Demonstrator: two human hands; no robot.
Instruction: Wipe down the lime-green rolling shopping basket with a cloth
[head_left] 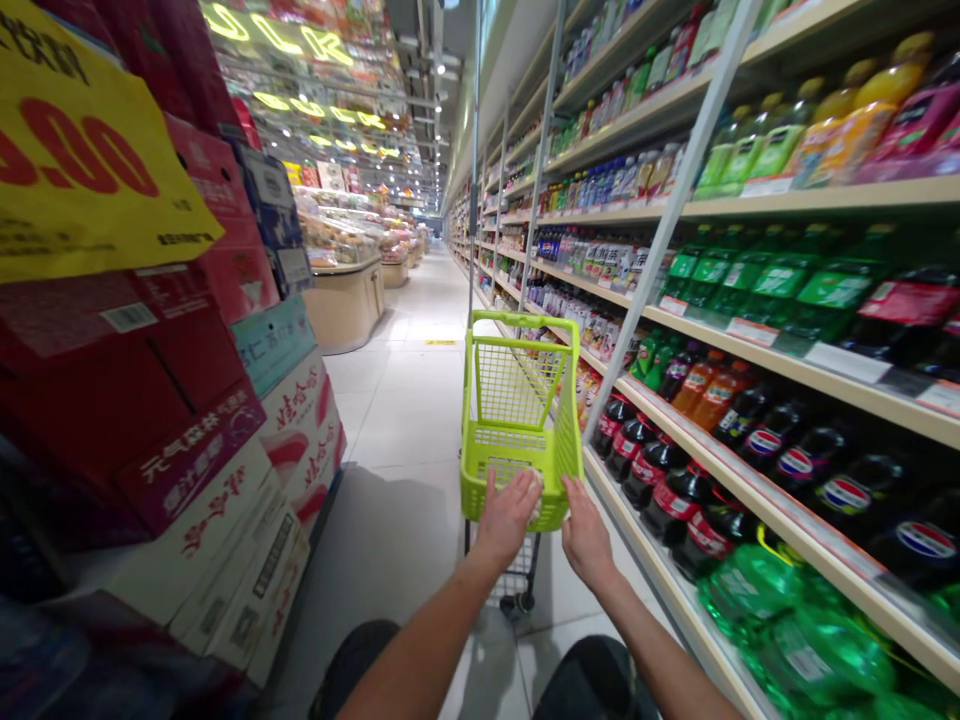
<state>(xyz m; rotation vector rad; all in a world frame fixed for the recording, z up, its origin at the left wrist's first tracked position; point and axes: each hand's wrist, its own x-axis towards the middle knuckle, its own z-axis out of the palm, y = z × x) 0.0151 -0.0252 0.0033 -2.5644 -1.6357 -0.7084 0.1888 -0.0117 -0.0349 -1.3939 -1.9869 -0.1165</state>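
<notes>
A lime-green shopping cart (521,440) with a plastic mesh basket stands in front of me on a dark wheeled frame. My left hand (510,515) is at the near rim of the basket. Its fingers are closed over a small crumpled white cloth (537,490), mostly hidden under them, pressed against the cart. At the basket's near right corner, my right hand (585,530) grips the edge with bent fingers; the thumb side is partly hidden. Only the openwork floor and walls show inside the basket.
Drink shelves (750,350) run close along the right side, with cola bottles (675,495) and green soda bottles (795,620) low down. Stacked cartons (210,520) and a yellow price sign (97,150) crowd the left. The tiled aisle (397,390) stretches ahead past a rounded display counter (349,305).
</notes>
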